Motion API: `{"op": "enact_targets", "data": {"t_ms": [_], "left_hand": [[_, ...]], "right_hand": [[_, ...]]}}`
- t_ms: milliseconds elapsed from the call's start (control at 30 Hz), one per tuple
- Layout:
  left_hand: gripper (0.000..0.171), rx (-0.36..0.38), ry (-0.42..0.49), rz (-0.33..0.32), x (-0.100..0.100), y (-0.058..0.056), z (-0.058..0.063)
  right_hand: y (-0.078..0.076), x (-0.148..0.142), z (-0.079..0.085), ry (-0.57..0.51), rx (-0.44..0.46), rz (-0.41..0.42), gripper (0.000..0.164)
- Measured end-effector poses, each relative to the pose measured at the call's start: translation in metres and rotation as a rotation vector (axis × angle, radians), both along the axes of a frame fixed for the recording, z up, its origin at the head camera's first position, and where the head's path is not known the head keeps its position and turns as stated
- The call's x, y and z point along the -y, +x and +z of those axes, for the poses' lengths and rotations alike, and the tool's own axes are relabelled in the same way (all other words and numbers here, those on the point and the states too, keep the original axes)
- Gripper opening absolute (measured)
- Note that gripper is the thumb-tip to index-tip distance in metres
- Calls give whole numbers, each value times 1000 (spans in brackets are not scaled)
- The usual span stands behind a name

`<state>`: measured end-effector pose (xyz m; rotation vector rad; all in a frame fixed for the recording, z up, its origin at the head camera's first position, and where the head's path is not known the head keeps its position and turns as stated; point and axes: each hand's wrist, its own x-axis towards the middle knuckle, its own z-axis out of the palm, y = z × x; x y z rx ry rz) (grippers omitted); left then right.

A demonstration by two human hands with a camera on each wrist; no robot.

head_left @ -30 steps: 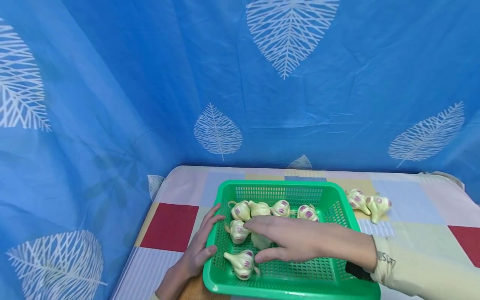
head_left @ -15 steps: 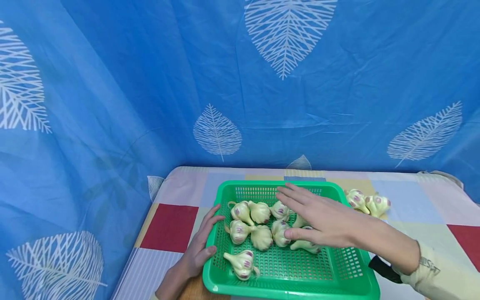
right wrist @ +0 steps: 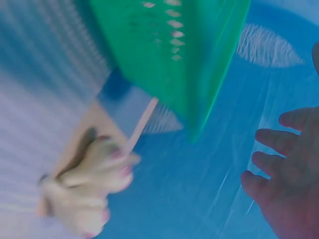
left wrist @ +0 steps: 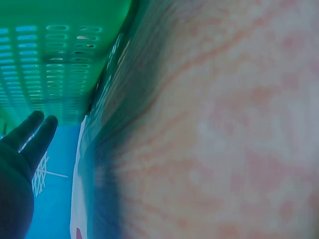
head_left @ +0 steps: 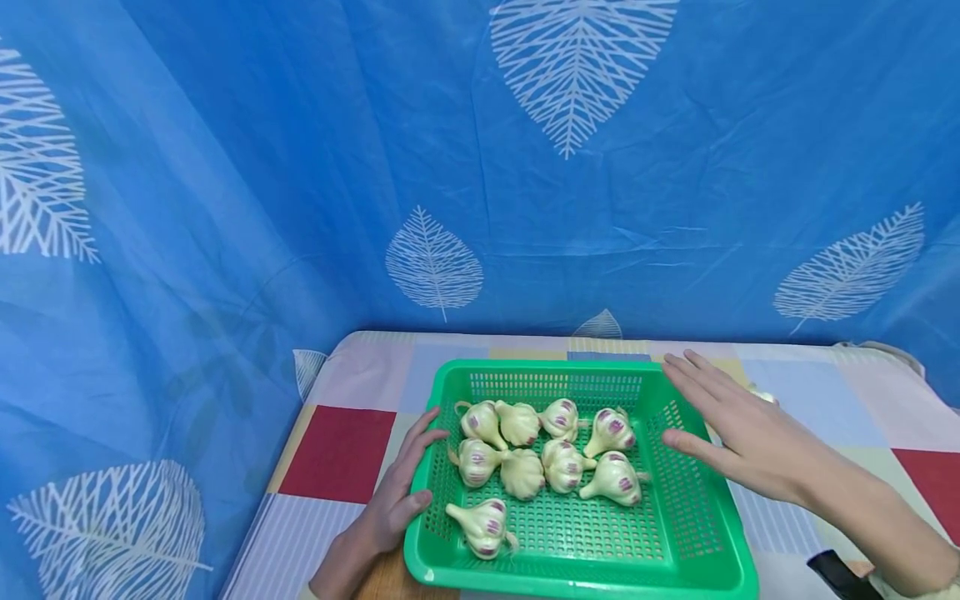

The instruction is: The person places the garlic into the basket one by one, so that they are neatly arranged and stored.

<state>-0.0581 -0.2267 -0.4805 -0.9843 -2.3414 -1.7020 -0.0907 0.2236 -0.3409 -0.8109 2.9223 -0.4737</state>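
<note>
A green perforated plastic basket (head_left: pixel 577 585) holds several garlic bulbs. They lie in two rows toward the back, such as this garlic bulb (head_left: pixel 613 479), and a single garlic bulb (head_left: pixel 483 527) is apart at the front left. My left hand (head_left: pixel 397 504) rests against the basket's left rim, its fingers extended. Over the right rim hovers my right hand (head_left: pixel 738 429), fingers straight and holding nothing. More garlic bulbs (right wrist: pixel 89 177) sit on the cloth outside the basket's right side; in the head view my right hand mostly hides them.
A checked tablecloth (head_left: pixel 333 454) covers the table, with bare wood (head_left: pixel 397 579) showing at the front left. Behind and to the left hangs a blue curtain (head_left: pixel 315 167) with white leaf prints. A black band (head_left: pixel 840 575) is on the right wrist.
My right hand has moved rightward from above the garlic bulbs to the right rim, uncovering the bulbs in the basket. The left hand and basket have stayed in place.
</note>
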Motion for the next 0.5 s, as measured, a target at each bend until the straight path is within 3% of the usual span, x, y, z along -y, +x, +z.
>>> {"op": "enact_targets", "data": {"t_ms": [233,500], "left_hand": [[62,-1,4,0,0,0,-1],[61,0,3,2,0,-1,-3]], "right_hand": [[10,-48,-16,-10,31,-136,88],[14,-91,-35,111,-38,-257,95]]}}
